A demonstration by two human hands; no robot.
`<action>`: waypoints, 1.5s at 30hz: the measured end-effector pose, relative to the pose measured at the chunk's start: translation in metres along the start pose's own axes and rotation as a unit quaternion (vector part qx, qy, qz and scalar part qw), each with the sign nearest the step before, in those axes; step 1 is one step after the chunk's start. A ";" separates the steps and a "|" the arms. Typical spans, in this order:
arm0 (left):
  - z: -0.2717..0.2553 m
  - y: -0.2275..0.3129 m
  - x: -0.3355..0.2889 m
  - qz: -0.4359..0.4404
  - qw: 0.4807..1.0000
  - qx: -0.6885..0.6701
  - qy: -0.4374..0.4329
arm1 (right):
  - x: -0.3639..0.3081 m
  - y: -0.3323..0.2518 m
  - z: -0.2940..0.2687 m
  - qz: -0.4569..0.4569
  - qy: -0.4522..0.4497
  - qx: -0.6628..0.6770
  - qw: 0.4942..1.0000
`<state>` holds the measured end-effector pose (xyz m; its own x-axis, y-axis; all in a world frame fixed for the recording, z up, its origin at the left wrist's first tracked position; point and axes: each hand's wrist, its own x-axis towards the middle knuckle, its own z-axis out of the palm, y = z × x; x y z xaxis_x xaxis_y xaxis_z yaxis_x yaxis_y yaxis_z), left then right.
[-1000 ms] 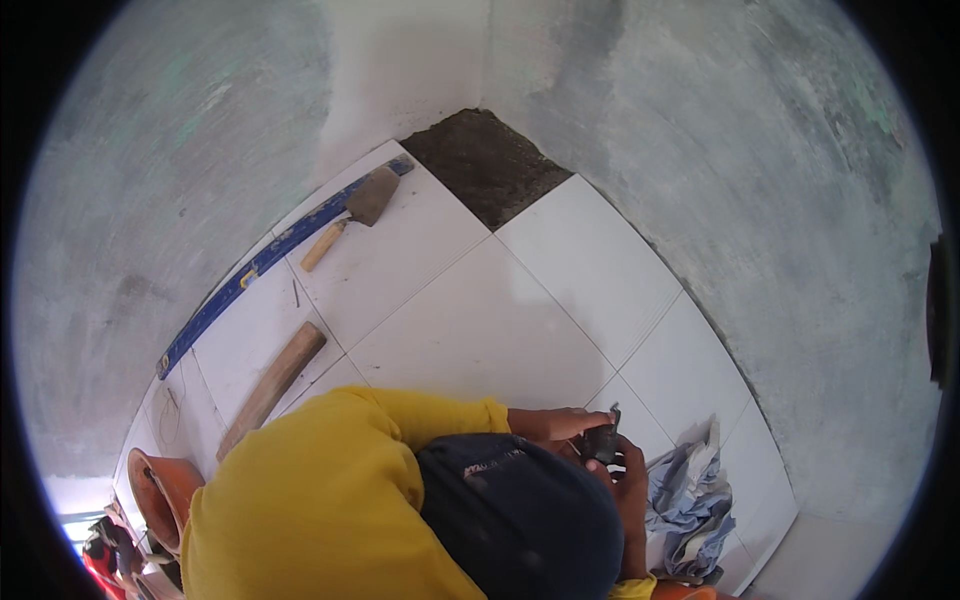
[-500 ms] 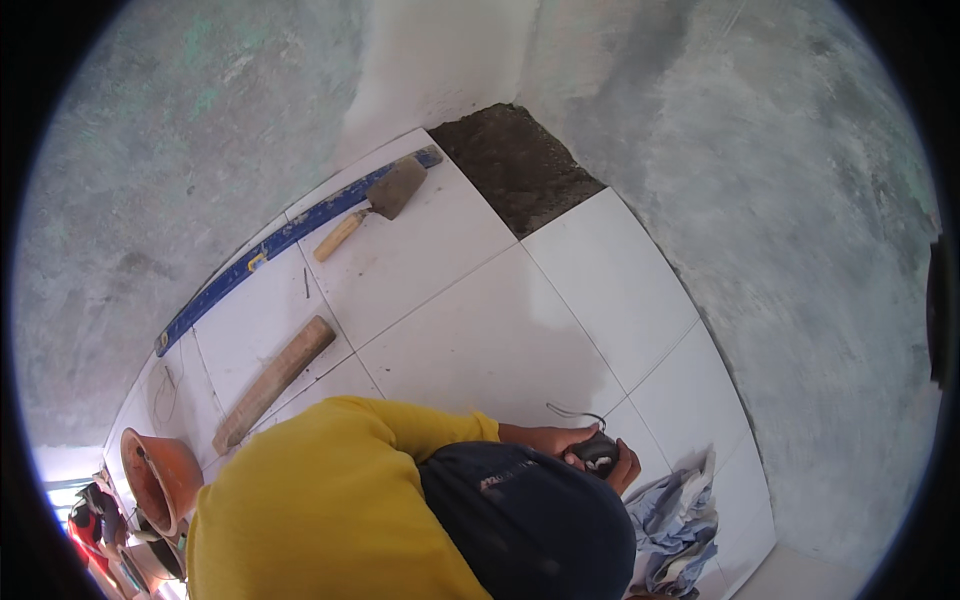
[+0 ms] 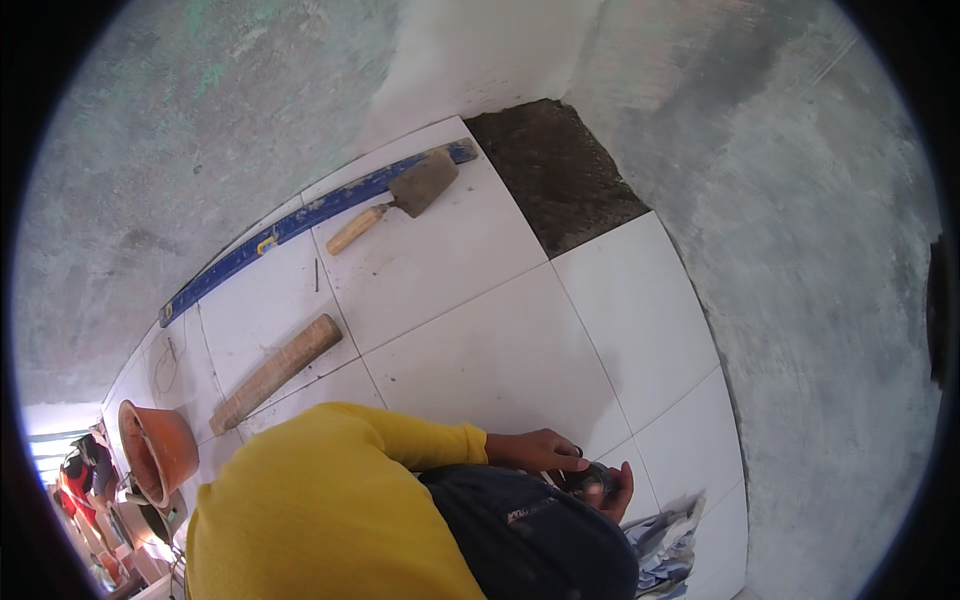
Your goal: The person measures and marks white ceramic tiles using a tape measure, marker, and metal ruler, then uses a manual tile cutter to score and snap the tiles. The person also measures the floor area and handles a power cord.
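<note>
Here, a person in a yellow long-sleeved top (image 3: pixel 330 510) and a dark cap (image 3: pixel 540 540) is seen from above at the bottom of the view, bent over a floor of white tiles (image 3: pixel 480 350). Both hands are brought together at about five o'clock from the centre of the picture. The left hand (image 3: pixel 535 450) is laid with its fingers curled over a small dark object (image 3: pixel 592 485), and the right hand (image 3: pixel 618 492) is cupped beneath and beside it, so that the object is gripped between the two; what the object is cannot be told, since most of it is hidden by the fingers. The hands are held just above the tiled floor, near the cap's edge.

A crumpled grey-blue cloth (image 3: pixel 665 545) is seen lying just beside the hands, at their four o'clock. A trowel (image 3: pixel 400 200) with a wooden handle is laid on a tile at eleven o'clock from the centre, its blade touching or just overlapping a long blue level (image 3: pixel 310 225), which is stretched along the tiles' outer edge from twelve towards nine o'clock. A wooden stick (image 3: pixel 275 372) is laid on the tiles at nine o'clock, well apart from the hands. An orange bucket (image 3: pixel 160 450) is seen at eight o'clock near the rim. A dark untiled patch of mortar (image 3: pixel 555 175) is left bare at twelve o'clock, bordered by grey plastered wall (image 3: pixel 800 250).
</note>
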<state>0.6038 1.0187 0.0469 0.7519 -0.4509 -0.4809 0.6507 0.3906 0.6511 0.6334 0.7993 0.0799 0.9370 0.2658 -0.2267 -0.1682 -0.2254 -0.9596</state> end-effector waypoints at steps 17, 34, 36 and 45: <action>-0.045 0.023 -0.029 -0.057 0.996 -0.069 -0.008 | 0.054 -0.045 0.027 0.158 -0.237 -0.097 0.954; -0.042 -0.002 -0.038 0.042 0.988 -0.126 0.080 | 0.047 -0.024 0.037 0.174 -0.197 -0.067 0.962; -0.047 0.000 -0.034 0.015 0.990 -0.104 0.096 | 0.047 -0.027 0.037 0.178 -0.231 -0.101 0.951; -0.064 -0.007 -0.023 0.037 0.995 0.027 0.084 | 0.054 -0.024 0.042 0.141 -0.267 -0.171 0.938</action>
<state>0.5893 1.0781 0.0158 0.8075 -0.2794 -0.5195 0.5898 0.3712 0.7171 0.6753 0.8583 0.0842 0.5675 0.5616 -0.6021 -0.1928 -0.6202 -0.7603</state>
